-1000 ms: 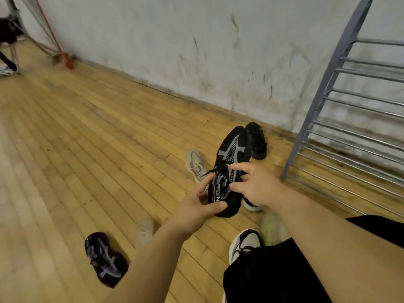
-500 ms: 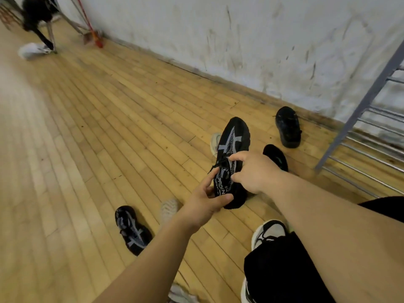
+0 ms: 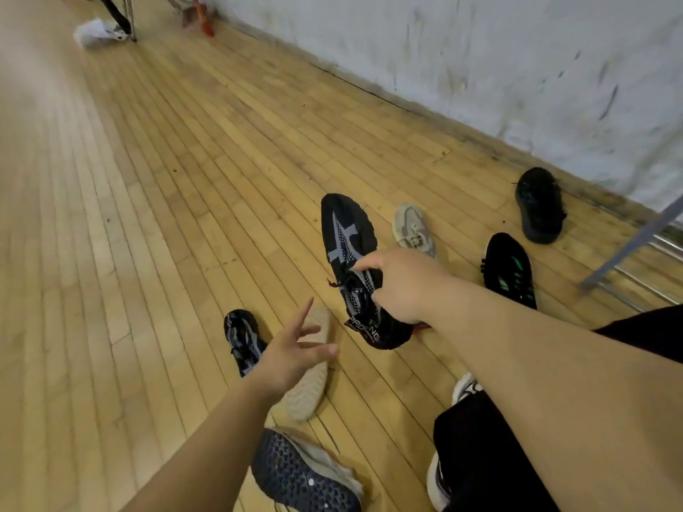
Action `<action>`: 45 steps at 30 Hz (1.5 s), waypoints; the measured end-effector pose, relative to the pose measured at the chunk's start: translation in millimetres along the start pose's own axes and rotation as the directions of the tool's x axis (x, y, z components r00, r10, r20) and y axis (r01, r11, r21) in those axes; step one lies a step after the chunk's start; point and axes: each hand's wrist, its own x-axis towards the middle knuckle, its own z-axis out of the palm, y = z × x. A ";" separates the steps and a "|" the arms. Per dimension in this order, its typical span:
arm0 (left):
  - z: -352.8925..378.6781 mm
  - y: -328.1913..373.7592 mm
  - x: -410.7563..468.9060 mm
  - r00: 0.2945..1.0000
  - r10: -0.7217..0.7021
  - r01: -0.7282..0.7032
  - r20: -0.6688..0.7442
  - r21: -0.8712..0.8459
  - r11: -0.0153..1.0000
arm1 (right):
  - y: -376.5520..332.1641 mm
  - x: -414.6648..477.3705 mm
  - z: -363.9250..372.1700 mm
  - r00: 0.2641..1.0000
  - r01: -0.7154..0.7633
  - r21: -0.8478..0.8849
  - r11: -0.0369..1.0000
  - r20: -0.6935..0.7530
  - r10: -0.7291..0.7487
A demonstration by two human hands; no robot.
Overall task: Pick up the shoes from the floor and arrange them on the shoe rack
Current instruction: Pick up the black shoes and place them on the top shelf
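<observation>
R hand (image 3: 403,286) pinches black knit shoe (image 3: 345,234) at its laces, arm outstretched; L hand (image 3: 290,358) below-left of that grip, fingers splayed wide.

A single wide-angle camera worn on the person's head looks forward and down, at arm's length from the black knit shoe (image 3: 345,230) in the right hand (image 3: 403,286), with yellow wooden plank floor (image 3: 184,179) and scuffed white wall (image 3: 480,49) beyond.
</observation>
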 end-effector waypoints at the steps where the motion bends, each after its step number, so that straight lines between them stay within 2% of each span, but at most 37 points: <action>1: -11.8 -25.5 19.8 0.995 -0.092 0.095 -0.048 0.071 0.993 | 2.7 13.2 9.3 0.999 -0.011 -0.018 1.000 0.044 0.012; 2: -20.4 -53.8 40.8 0.974 -0.187 0.205 -0.124 0.151 0.967 | 6.3 25.4 18.9 0.996 -0.027 -0.034 0.999 0.088 0.030; 5: -34.4 -86.2 64.2 0.923 -0.237 0.330 -0.303 0.307 0.893 | 17.5 16.5 15.5 0.995 -0.018 -0.022 1.000 0.097 0.020; 7: -46.1 -102.0 78.1 0.918 -0.253 0.369 -0.306 0.422 0.828 | 24.9 15.3 10.4 0.993 -0.013 -0.044 0.999 0.120 0.018; 9: -54.7 -124.3 95.5 0.894 -0.344 0.447 -0.288 0.501 0.741 | 30.3 19.6 11.1 0.986 -0.032 -0.044 0.999 0.160 0.039; 11: -54.6 -146.9 106.7 0.866 -0.416 0.500 -0.278 0.486 0.717 | 39.4 22.9 13.7 0.981 -0.068 -0.020 0.997 0.181 0.071; 16: -54.3 -176.9 141.8 0.822 -0.514 0.568 -0.246 0.282 0.773 | 55.7 32.0 13.8 0.980 -0.110 0.029 0.994 0.170 0.103; 21: -64.8 -216.4 174.2 0.807 -0.528 0.580 -0.266 0.182 0.794 | 63.0 39.4 15.3 0.982 -0.132 0.053 0.990 0.145 0.124; 23: -59.3 -203.4 166.0 0.811 -0.505 0.568 -0.296 0.187 0.802 | 62.6 40.4 16.4 0.981 -0.132 0.039 0.991 0.149 0.125; 29: -35.0 -157.2 132.5 0.873 -0.390 0.459 -0.292 0.224 0.859 | 57.2 37.2 15.1 0.980 -0.132 0.004 0.991 0.153 0.130; 34: -25.7 -106.0 106.8 0.921 -0.258 0.307 -0.292 0.133 0.942 | 52.7 35.1 9.6 0.976 -0.138 -0.020 0.990 0.168 0.140; 40: 11.2 3.8 79.8 0.973 0.027 0.002 -0.229 0.125 0.992 | 53.0 28.2 -11.4 0.980 -0.179 0.033 0.983 0.096 0.176; 45: 63.6 106.4 57.6 0.940 0.318 -0.295 -0.121 0.175 0.939 | 55.4 2.4 -59.7 0.968 -0.239 0.062 0.969 -0.067 0.243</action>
